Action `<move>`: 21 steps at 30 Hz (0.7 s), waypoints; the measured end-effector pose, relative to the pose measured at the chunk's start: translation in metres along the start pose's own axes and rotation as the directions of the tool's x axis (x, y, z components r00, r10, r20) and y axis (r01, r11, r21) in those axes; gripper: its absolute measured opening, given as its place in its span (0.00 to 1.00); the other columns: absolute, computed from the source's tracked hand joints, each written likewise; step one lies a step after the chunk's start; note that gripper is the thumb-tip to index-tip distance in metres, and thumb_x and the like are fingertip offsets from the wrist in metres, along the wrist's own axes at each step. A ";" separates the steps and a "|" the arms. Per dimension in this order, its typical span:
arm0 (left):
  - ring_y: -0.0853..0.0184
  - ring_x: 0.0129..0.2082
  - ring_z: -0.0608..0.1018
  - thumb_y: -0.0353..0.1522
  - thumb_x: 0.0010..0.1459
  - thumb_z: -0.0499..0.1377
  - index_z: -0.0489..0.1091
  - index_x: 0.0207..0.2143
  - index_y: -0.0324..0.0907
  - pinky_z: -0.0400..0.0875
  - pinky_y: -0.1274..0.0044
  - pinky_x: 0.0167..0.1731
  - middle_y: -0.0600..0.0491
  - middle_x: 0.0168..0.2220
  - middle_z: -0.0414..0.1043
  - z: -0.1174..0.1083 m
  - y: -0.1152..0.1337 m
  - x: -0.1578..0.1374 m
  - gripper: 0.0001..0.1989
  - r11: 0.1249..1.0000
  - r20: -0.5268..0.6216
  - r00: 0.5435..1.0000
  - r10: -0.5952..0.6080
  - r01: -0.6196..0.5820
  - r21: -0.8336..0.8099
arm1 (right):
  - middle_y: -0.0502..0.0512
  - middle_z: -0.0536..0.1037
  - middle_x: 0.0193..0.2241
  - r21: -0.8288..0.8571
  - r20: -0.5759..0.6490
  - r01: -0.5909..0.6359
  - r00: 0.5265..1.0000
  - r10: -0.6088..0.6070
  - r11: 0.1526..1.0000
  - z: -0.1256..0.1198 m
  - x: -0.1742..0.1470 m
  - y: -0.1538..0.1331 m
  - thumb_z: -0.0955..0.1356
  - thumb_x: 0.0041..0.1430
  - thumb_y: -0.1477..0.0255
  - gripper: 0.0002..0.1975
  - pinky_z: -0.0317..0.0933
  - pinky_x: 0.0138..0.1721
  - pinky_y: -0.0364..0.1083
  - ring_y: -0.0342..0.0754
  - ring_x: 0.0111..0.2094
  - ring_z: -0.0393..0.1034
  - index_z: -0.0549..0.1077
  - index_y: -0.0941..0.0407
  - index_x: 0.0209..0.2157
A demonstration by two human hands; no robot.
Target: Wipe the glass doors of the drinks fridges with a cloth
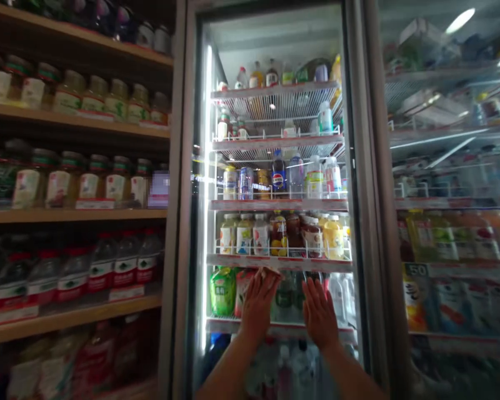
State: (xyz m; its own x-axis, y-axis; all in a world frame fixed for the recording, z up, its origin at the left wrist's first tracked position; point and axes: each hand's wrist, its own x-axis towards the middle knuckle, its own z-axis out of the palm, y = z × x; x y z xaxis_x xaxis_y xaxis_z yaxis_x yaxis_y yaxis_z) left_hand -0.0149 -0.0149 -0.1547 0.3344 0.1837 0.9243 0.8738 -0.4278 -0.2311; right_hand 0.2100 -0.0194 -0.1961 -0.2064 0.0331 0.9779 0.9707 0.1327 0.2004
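In front of a lit drinks fridge, both of my hands are raised against its glass door [275, 33]. My left hand [256, 305] has its fingers stretched upward over a pale, thin cloth [271, 271], of which only an edge shows past the fingertips. My right hand [320, 315] lies flat with its fingers extended and nothing visible in it. Behind the glass near my left hand are green packs [223, 291]. Bottles [285, 294] on that shelf show between the hands. Exact contact with the glass is hard to make out.
Wooden shelves [66, 214] on the left carry jars and red-labelled bottles [125, 261]. The metal door frame [179, 194] stands beside them. At right is another glass-fronted fridge [450, 266] with drinks and reflected lights. More fridge shelves [279, 204] hold bottles and cans.
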 end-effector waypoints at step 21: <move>0.49 0.73 0.56 0.21 0.58 0.54 0.52 0.73 0.44 0.57 0.57 0.70 0.49 0.75 0.45 -0.044 -0.067 0.102 0.40 0.988 0.053 0.990 -0.131 0.126 0.095 | 0.57 0.55 0.73 -0.084 0.138 -0.106 0.983 0.117 0.991 -0.009 0.154 0.038 0.53 0.74 0.64 0.32 0.49 0.70 0.65 0.59 0.74 0.45 0.41 0.50 0.75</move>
State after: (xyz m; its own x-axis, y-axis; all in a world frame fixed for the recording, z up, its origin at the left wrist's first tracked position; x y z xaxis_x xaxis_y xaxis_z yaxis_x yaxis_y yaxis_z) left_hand -0.0555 -0.0066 -0.0316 0.2355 0.2850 0.9292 0.9383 -0.3157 -0.1410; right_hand 0.2160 -0.0180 -0.0372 -0.1065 0.1850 0.9770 0.9940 0.0442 0.1000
